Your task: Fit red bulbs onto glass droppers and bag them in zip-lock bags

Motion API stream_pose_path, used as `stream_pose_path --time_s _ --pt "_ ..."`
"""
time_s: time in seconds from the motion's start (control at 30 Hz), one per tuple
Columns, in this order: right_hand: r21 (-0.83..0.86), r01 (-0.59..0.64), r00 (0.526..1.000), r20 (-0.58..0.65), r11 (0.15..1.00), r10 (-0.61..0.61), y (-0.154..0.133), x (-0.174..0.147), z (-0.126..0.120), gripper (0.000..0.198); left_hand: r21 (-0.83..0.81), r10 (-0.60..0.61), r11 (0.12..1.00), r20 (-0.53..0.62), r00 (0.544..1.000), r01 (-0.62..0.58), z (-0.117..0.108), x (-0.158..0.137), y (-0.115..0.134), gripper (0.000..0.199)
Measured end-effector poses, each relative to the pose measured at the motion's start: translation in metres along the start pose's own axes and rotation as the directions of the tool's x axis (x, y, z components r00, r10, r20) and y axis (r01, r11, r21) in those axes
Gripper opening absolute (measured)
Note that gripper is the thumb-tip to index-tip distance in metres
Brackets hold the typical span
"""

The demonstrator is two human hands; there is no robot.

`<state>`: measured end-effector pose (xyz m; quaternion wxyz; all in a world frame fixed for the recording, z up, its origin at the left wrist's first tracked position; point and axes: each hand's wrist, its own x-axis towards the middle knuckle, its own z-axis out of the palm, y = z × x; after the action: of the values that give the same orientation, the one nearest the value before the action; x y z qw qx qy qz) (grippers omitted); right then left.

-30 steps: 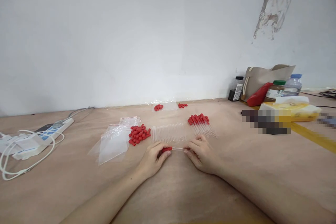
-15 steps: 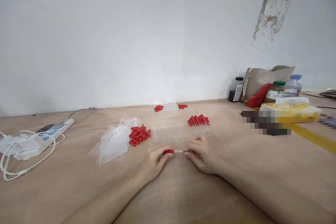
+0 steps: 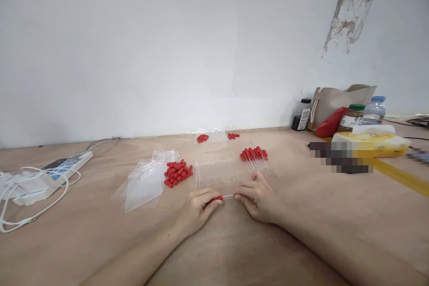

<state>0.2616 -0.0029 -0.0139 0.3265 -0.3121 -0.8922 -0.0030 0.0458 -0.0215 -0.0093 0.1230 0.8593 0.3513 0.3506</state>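
Observation:
My left hand (image 3: 201,205) is closed on a red rubber bulb (image 3: 219,197), most of it hidden by the fingers. From the bulb a clear glass dropper tube (image 3: 229,196) runs right to my right hand (image 3: 254,197), which pinches its other end. Bulb and tube meet end to end; how far one sits in the other I cannot tell. Just beyond the hands lies a row of clear tubes (image 3: 214,172). Left of that row is a pile of red bulbs (image 3: 177,173). To its right, several droppers with red bulbs (image 3: 258,158) lie side by side.
Clear zip bags (image 3: 145,187) lie left of the bulbs. A power strip (image 3: 53,178) with white cables is at far left. More red bulbs (image 3: 203,138) sit by the wall on plastic. A tissue pack (image 3: 385,143), bottles and a beige bag (image 3: 342,98) stand right.
My left fingers have slid slightly right along the red bulb, covering more of it. The tube tilts a little more, its right end higher. My right hand keeps its pinch.

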Motion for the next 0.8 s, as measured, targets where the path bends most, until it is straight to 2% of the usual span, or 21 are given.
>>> stream_pose_path --time_s 0.13,0.27,0.5,0.63,0.7,0.8 --pt "-0.064 0.072 0.996 -0.046 0.995 -0.075 0.000 -0.002 0.005 0.021 0.036 0.043 0.998 0.062 0.997 -0.045 0.000 0.000 -0.002 0.020" --pt "-0.065 0.059 0.995 -0.081 0.996 -0.064 -0.002 -0.002 0.009 0.022 0.059 0.066 0.996 0.078 0.995 -0.071 0.000 0.001 -0.003 0.022" --pt "-0.094 0.040 0.998 -0.050 0.995 -0.045 -0.003 -0.002 0.011 0.023 0.084 0.092 0.991 0.095 0.991 -0.100 0.000 0.003 -0.005 0.022" --pt "-0.194 0.059 0.998 -0.014 0.979 -0.063 -0.009 0.000 0.005 0.019 0.080 0.120 0.989 0.059 0.991 -0.125 -0.001 0.004 -0.010 0.019" --pt "-0.270 0.056 0.998 0.022 0.961 -0.052 -0.013 0.001 -0.001 0.018 0.069 0.096 0.993 0.008 0.995 -0.096 -0.002 0.003 -0.010 0.019" --pt "-0.348 -0.047 0.997 0.044 0.937 0.066 -0.010 0.005 -0.013 0.020 0.056 -0.056 0.997 -0.044 0.997 0.058 -0.004 -0.001 -0.009 0.033"
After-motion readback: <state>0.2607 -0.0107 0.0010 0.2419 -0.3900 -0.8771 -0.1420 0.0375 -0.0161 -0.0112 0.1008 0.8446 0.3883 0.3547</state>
